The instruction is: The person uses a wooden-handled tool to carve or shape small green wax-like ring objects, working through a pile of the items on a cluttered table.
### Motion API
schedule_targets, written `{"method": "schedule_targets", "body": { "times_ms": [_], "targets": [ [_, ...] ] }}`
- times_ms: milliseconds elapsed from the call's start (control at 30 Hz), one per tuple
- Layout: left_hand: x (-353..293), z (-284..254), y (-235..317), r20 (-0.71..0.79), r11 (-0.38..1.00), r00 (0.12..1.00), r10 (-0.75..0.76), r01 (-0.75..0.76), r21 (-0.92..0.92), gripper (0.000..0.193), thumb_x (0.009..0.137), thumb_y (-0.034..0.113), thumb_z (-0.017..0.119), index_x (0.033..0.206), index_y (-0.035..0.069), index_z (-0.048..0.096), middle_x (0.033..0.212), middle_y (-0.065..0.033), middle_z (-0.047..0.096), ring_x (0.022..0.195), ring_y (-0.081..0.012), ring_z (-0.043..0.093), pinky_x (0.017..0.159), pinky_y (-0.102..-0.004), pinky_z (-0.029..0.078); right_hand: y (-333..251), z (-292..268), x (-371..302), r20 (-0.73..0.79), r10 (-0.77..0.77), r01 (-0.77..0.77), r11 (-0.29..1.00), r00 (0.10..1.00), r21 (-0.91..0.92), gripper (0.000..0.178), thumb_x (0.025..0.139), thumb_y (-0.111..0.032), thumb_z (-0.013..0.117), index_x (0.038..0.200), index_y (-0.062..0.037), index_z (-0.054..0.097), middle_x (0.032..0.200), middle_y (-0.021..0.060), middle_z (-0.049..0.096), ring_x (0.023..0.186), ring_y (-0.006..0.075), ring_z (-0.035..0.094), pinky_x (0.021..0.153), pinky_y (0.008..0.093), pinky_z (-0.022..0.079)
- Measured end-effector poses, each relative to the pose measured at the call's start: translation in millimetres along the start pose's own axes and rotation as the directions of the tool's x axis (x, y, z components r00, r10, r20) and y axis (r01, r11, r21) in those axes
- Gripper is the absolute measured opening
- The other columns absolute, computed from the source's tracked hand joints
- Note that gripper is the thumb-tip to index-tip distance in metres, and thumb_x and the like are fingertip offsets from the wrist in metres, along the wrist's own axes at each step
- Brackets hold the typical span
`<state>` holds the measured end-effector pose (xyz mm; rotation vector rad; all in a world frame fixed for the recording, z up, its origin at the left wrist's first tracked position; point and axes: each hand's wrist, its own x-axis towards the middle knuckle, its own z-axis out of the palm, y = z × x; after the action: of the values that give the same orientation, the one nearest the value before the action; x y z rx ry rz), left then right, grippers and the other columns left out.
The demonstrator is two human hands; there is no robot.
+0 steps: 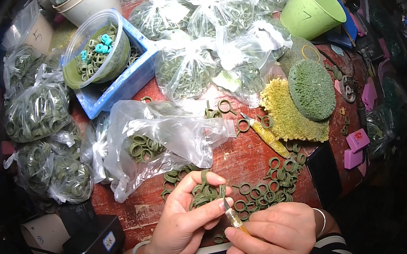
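Observation:
My left hand [182,226] pinches a dark green ring piece with a stem [222,191] between thumb and forefinger, seen nearly edge-on. More green rings [203,194] are bunched behind its fingers; whether the hand holds them or they lie on the table, I cannot tell. In my right hand [283,230] is a craft knife [234,219] with a pointed blade, a taped collar and an orange handle. Its blade meets the pinched ring by my left thumb. Loose green rings [267,193] lie in a heap on the red table [202,153] beyond my right hand.
A second knife [270,138] with a yellow handle lies by two sponge-like pads [284,110]. Knotted bags of rings [185,70] crowd the back and left. An opened bag [162,127], a blue bin [120,89] holding a clear tub [71,75], and a green cup [305,16] stand around.

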<state>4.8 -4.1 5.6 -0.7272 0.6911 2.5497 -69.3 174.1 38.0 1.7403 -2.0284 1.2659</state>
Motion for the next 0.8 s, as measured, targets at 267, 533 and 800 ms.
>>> {"method": "schedule_targets", "body": {
  "times_ms": [267, 533, 800],
  "targets": [
    [-0.2, 0.5, -0.4, -0.016, 1.0, 1.0, -0.007, 0.007, 0.003, 0.032, 0.089, -0.005, 0.061, 0.116, 0.008, 0.049, 0.108, -0.0082, 0.061, 0.094, -0.0101, 0.062, 0.063, -0.0176, 0.042, -1.0, 2.9, -1.2, -0.02, 0.039, -0.04, 0.998, 0.999, -0.052, 0.025, 0.079, -0.013, 0.074, 0.092, 0.0067, 0.067, 0.068, 0.0067, 0.06, 0.057, 0.0148, 0.059, 0.048, 0.0232, 0.045],
    [0.3, 1.1, 0.0, -0.017, 1.0, 1.0, -0.001, 0.001, 0.005, 0.031, 0.089, -0.004, 0.06, 0.116, 0.008, 0.05, 0.106, -0.0076, 0.062, 0.087, -0.0066, 0.059, 0.06, -0.0168, 0.039, -0.9, 3.2, -2.3, 0.0, 0.004, -0.004, 1.0, 1.0, -0.017, 0.025, 0.079, -0.008, 0.071, 0.094, 0.0116, 0.065, 0.068, 0.0099, 0.061, 0.053, 0.0164, 0.058, 0.044, 0.0259, 0.044],
    [0.3, 2.6, 1.2, -0.014, 1.0, 1.0, 0.003, -0.003, -0.006, 0.031, 0.089, -0.004, 0.06, 0.116, 0.007, 0.05, 0.105, -0.0075, 0.062, 0.081, -0.0051, 0.055, 0.06, -0.017, 0.038, -5.6, 5.1, -6.0, 0.031, 0.123, -0.117, 0.984, 0.992, -0.133, 0.02, 0.08, -0.017, 0.071, 0.089, -0.0002, 0.068, 0.072, 0.0041, 0.059, 0.062, 0.0122, 0.06, 0.051, 0.0205, 0.043]
  ]
}}
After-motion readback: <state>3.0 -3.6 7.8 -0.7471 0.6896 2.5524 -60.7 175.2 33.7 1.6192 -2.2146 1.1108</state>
